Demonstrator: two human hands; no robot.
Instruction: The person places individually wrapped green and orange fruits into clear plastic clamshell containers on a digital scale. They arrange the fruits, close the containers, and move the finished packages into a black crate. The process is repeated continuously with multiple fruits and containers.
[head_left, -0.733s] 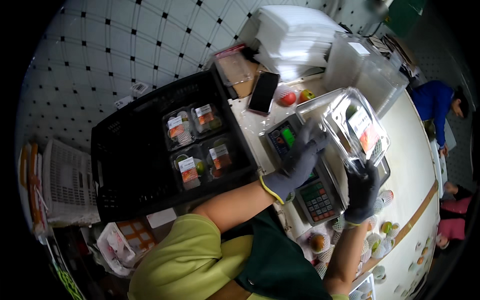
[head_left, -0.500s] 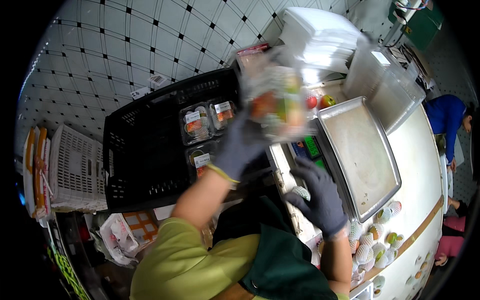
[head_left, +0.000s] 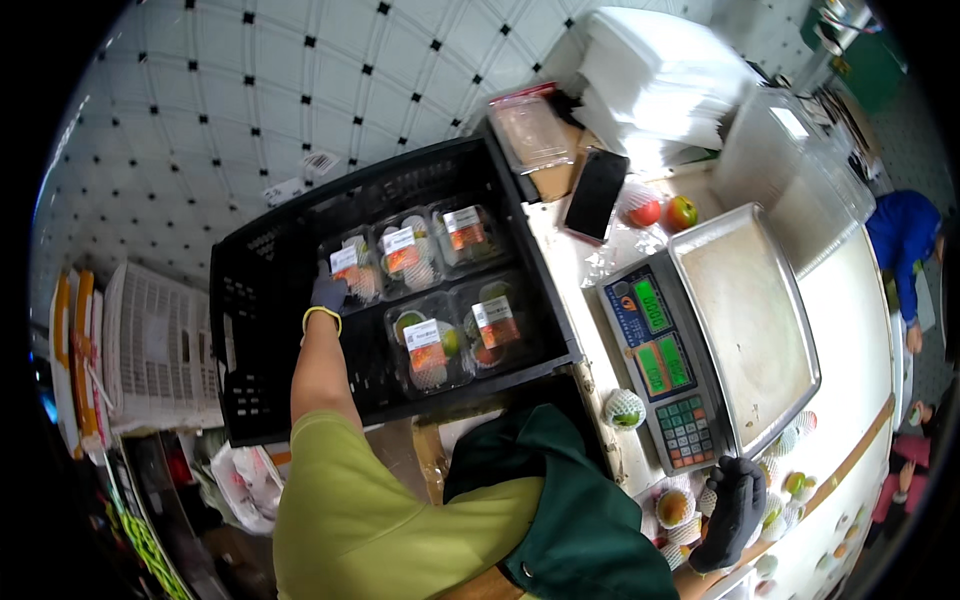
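A white table [head_left: 860,330] fills the right side, with a black crate [head_left: 540,270] along its left edge. A scale [head_left: 655,360] stands by that edge of the table, its metal tray [head_left: 750,310] to the right. The gray-gloved right hand [head_left: 735,510] is by the tray's near corner, fingers curled together; whether they hold anything cannot be told. The left hand [head_left: 328,292], gloved alike, touches a clear fruit pack [head_left: 355,268] in the crate; whether it pinches or only rests there cannot be seen. That pack sits leftmost of three along the crate's far edge; two more packs [head_left: 460,340] lie nearer. Each bears a label [head_left: 424,345], white with a small square code above, red-orange below. The scale's displays [head_left: 652,305] glow green with dark digits.

In the first frame four packs lay in the crate and a labelled fifth was in the hands over the tray; now there are five. The right hand has moved from the scale's left side, where it was a moment ago.
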